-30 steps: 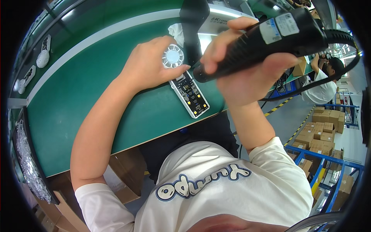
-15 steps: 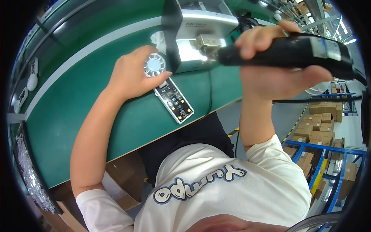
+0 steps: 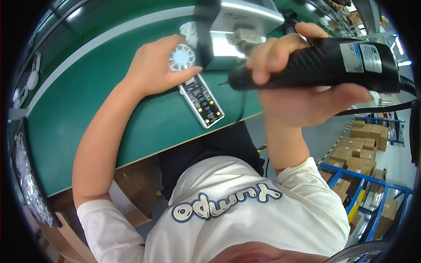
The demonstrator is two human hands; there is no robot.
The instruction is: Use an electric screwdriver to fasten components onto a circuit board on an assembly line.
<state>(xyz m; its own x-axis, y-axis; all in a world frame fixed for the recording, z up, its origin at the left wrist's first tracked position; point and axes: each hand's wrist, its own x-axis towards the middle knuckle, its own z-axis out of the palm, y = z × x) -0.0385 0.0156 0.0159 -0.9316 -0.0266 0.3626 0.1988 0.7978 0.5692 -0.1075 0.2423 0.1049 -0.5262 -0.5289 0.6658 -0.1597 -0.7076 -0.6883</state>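
Left hand (image 3: 151, 65), head view: closed around the round, slotted end of a white device (image 3: 199, 98), fingertips partly hidden; its exposed circuit board lies over the green counter (image 3: 144, 136). Right hand (image 3: 285, 103): gripping a black electric screwdriver (image 3: 318, 65), slim tip blurred, cord (image 3: 408, 83) lost at the dark rim.

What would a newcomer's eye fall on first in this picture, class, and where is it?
Probably the black electric screwdriver, large at upper right in the right hand, its bit pointing left. Next, left of centre on the green worktable, the left hand holds the round head of a white handheld fan with its circuit board exposed. Behind, at top centre, stands a silver box-shaped machine.
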